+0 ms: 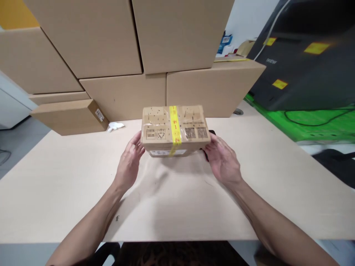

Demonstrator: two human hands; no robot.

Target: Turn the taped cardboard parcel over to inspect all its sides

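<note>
The left hand (130, 159), at 8 o'clock, and the right hand (224, 159), at 4 o'clock, grip one taped carton (161, 127) between them by its two ends. That carton is at the centre of the dial, over the one pale table (277, 177); whether its underside touches the surface cannot be told. At 12 o'clock, spreading from 10 to 1, stand six large cartons (183, 33), three above three. One dark machine (294, 74) at 2 o'clock carries three yellow labels (280, 84). One flat carton (63, 118) sits at 9 o'clock. On the taped carton are one yellow strip (174, 123), one white label (181, 152) and two square codes (202, 133). One crumpled white tissue (115, 126) lies at 9 o'clock, nearer in, and one small dark mark (117, 218) shows at 7.
</note>
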